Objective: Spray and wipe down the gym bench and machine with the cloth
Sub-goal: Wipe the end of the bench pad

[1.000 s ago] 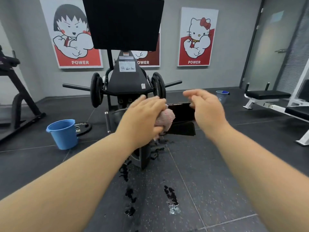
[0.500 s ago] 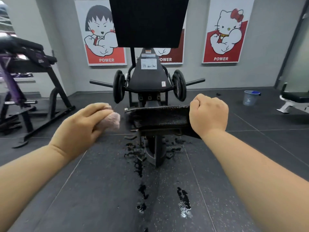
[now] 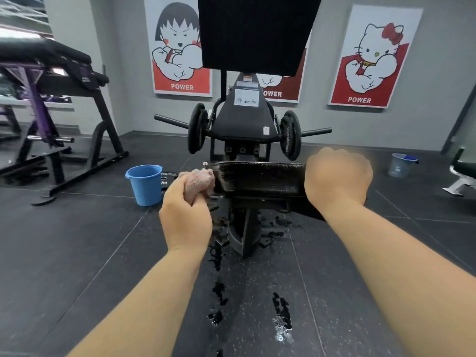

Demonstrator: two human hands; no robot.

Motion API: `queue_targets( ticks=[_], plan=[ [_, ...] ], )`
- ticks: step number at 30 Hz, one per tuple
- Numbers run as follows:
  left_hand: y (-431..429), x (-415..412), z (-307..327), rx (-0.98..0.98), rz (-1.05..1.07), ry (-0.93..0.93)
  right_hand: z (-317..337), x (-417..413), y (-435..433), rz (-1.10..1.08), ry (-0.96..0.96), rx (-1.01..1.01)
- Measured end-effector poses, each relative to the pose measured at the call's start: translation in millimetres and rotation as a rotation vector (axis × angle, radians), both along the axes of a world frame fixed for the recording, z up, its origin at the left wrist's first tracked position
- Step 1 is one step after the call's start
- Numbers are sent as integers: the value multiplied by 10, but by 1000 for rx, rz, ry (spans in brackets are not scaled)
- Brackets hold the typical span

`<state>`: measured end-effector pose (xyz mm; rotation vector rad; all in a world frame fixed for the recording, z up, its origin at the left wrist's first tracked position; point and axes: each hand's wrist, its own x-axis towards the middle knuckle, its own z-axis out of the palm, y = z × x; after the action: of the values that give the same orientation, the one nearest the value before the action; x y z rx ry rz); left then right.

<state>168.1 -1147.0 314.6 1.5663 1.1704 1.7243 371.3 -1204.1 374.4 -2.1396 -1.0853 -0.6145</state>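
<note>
The left hand (image 3: 186, 217) was closed round a wadded pink cloth (image 3: 199, 180), nubbly and towel-like, which bulged out above the thumb and pressed against the left end of a long black pad (image 3: 260, 177). The right hand (image 3: 337, 176), slightly blurred, was curled in a fist over the pad's right end and gripped it. The pad was a flat padded bar with a stitched top edge, and its skin shone wet and glossy. It sat crosswise on the black metal post of the machine (image 3: 244, 119), whose sloping matte seat carried a white instruction label (image 3: 246, 97) with print too small to read. Round black weight plates (image 3: 197, 131) hung on both sides of the seat, on bars that stuck outward. Dark puddles (image 3: 282, 315) lay on the speckled rubber floor (image 3: 77, 253) under and in front of the post. A smooth blue plastic bucket (image 3: 146, 184) stood just left of the cloth hand, and a paler bucket (image 3: 400, 164) stood well apart at the right. At the left was a padded black bench (image 3: 46, 63) on a purple and black frame. On the grey wall, red and white cartoon posters (image 3: 180, 47) each read "POWER".
</note>
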Motion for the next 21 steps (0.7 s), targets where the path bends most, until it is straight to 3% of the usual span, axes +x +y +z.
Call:
queue_targets(
  ticks=[4,6,8,12,16,18,21],
  plan=[
    [411,205,89,-423,-170,-457,21,-413,215,203,-179,-11],
    [726,223,105,-549,-240,-492,-78,-540,321,181,-215,62],
    [949,224,106,-581,-313,-495,-122,-524,416,156,-256,146],
    [769,221,243,-583,-443,-577,-139,-490,415,141,-259,130],
    [222,54,291,-434,-538,-611,-141,-522,406,149,-246,101],
    [180,-9,206,-414,-508,-622,-125,-522,389,142,-248,87],
    [467,-9,151,-595,-389,-682,-114,-550,370,146,-247,79]
  ],
)
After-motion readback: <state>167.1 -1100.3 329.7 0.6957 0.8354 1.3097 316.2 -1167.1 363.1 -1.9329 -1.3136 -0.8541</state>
